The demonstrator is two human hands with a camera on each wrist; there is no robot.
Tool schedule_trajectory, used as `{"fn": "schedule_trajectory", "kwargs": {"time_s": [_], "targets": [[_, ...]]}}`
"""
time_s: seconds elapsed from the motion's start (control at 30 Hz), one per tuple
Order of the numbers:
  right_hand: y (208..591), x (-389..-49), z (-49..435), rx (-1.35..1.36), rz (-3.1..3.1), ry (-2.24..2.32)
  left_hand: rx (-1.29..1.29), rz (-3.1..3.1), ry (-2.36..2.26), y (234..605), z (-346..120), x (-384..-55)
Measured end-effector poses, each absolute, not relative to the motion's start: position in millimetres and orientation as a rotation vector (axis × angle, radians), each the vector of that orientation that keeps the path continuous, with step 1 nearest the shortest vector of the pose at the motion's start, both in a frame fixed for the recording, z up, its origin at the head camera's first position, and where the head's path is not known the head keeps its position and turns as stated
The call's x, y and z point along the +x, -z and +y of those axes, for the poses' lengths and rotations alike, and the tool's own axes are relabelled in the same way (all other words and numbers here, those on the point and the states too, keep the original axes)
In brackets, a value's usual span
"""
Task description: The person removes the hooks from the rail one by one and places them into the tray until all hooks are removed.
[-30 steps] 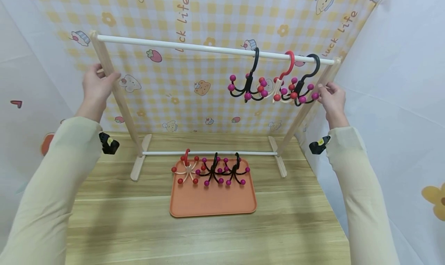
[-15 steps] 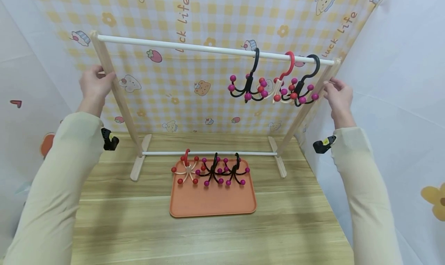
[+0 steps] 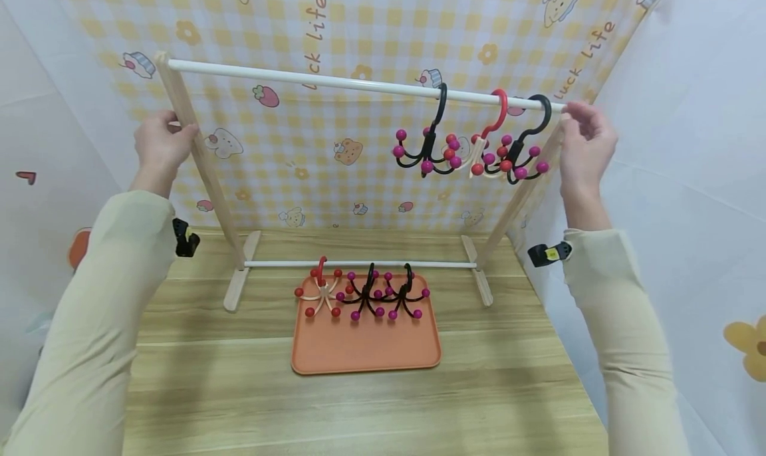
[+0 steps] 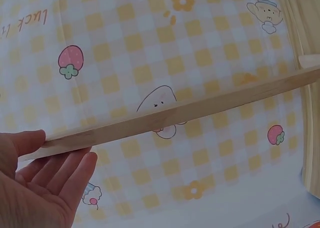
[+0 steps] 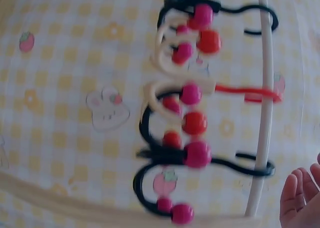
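My left hand [image 3: 163, 149] holds the left wooden post [image 3: 206, 167] of a hanging rack, thumb on one side and fingers on the other in the left wrist view. At the rack's top right corner is my right hand [image 3: 589, 143], its fingers loosely bent; the right wrist view shows those fingers [image 5: 289, 195] beside the rod's end, holding nothing. Three claw hangers with ball tips hang from the white top rod [image 3: 287, 77] towards the right: a black one [image 3: 429, 142], a red-hooked one [image 3: 501, 110] and another black one [image 3: 514, 151].
An orange tray [image 3: 365, 356] lies on the wooden table [image 3: 239, 389] in front of the lower rod [image 3: 275, 264]. On it are a red-hooked hanger [image 3: 324, 290] and two black hangers, one central [image 3: 366, 295] and one right [image 3: 403, 293]. A checked curtain [image 3: 269, 143] is behind.
My right hand has left its lower place on the right post and risen to the rack's top corner. My left hand has shifted slightly left at the left post. The hangers keep their places.
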State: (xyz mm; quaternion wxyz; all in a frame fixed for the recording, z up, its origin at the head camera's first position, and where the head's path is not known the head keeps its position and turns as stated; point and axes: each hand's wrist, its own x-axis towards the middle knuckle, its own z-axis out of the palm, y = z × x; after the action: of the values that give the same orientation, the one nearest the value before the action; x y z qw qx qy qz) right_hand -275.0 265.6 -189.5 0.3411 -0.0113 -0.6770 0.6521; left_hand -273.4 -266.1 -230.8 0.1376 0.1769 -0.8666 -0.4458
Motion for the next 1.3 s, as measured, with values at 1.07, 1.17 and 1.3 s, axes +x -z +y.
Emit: {"fn": "schedule_trajectory", "kwargs": {"time_s": [1.07,1.17,1.3], "targets": [[197,-292,145,0.161,-2.29,-1.809,0.453,-2.586,1.221,227,-268,-274],[197,-296,142,0.147,-2.269,-1.8,0.449,-2.589,1.217,227,-269,-274],[196,-301,139,0.125,-2.233,-1.81,0.449,-2.592,1.207,227,-269,-274]]}}
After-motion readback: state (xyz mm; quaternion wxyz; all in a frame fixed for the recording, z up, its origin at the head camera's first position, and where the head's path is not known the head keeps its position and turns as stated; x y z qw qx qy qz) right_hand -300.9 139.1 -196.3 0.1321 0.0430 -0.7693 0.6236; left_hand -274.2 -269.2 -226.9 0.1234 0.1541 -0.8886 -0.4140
